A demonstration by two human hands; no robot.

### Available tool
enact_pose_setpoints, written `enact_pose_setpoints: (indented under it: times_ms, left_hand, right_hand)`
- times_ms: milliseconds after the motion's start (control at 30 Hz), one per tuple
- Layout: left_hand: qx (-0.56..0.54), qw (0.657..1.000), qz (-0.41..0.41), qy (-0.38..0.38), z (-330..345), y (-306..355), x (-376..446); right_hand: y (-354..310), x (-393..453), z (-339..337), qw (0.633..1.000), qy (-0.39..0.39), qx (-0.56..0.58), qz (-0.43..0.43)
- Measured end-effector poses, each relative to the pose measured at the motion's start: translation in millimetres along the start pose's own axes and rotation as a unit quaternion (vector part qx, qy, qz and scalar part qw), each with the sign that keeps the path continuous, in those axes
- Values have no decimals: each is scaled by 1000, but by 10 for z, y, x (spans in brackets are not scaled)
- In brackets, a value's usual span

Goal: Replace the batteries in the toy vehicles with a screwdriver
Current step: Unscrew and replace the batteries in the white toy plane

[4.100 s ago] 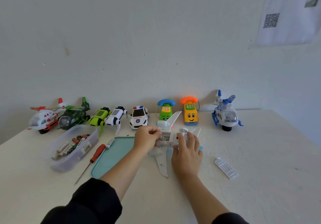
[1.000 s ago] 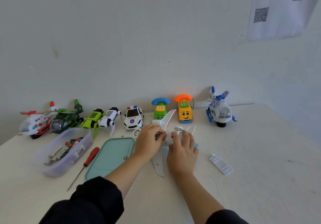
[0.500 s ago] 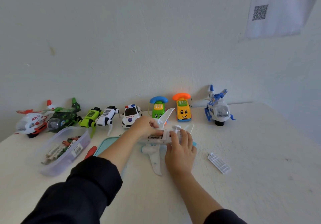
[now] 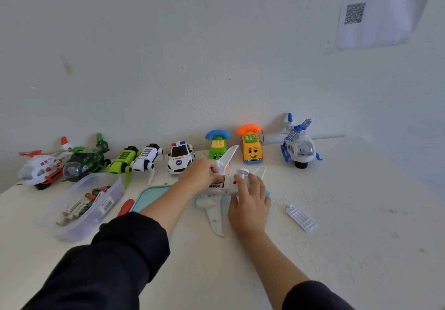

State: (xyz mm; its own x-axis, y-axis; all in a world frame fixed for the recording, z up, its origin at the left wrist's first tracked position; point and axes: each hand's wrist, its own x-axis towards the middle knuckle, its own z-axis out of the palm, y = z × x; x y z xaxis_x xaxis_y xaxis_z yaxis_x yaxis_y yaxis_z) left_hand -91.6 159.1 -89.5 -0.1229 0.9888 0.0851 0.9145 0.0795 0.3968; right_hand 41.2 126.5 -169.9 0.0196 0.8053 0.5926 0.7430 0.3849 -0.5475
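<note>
Progress: early, judged | toy plane (image 4: 218, 195) belly-up mid-surface, bay open, cover (image 4: 301, 217) lying apart at right | left hand (image 4: 201, 176) pinching battery at bay; right hand (image 4: 249, 201) curled, steadying fuselage | screwdriver (image 4: 125, 207) idle; row of other toys apparently untouched

toy plane (image 4: 216, 204) lies before the toy row (image 4: 180, 157); battery tub (image 4: 89, 204) left, cover (image 4: 301, 217) right.
</note>
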Motion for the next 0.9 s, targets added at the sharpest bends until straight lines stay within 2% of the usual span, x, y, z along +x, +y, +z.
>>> enact_pose_setpoints:
  times_ms: [100, 167, 233, 300, 367, 433, 500, 567, 633, 767, 833, 900]
  left_hand:
    - [-5, 1000, 0, 3, 30, -35, -6]
    - [-4, 1000, 10, 11, 44, -49, -4]
    - [-4, 1000, 21, 19, 67, -62, 7]
    - [-19, 999, 26, 23, 73, -67, 10]
    - [-49, 998, 26, 20, 52, -88, -5]
    - [-111, 994, 16, 20, 14, -108, -48]
    - [-180, 983, -2, 33, -25, -97, -119]
    - [-195, 980, 4, 48, -62, -76, -180]
    - [-201, 978, 22, 50, -113, -78, -228]
    - [-240, 970, 37, 29, -184, -53, -273]
    - [-254, 966, 36, -16, -225, 9, -314]
    - [-280, 956, 35, -81, -261, 110, -392]
  right_hand:
    - [55, -39, -48, 999, 5, 30, -24]
    - [152, -25, -144, 999, 25, 8, -24]
    - [258, 0, -277, 998, 36, -42, 11]
    - [356, 54, -476, 988, -18, -135, 66]
    - [438, 117, -676, 957, -132, -225, 130]
    - [502, 144, -803, 920, -230, -262, 180]
    - [538, 146, -863, 918, -249, -256, 175]
    - [560, 124, -879, 927, -231, -256, 150]
    - [559, 103, -881, 944, -196, -216, 155]
    - [396, 170, -952, 966, -135, 3, 219]
    - [235, 236, -984, 951, -121, 143, 244]
    - [63, 277, -1015, 932, -131, 232, 246]
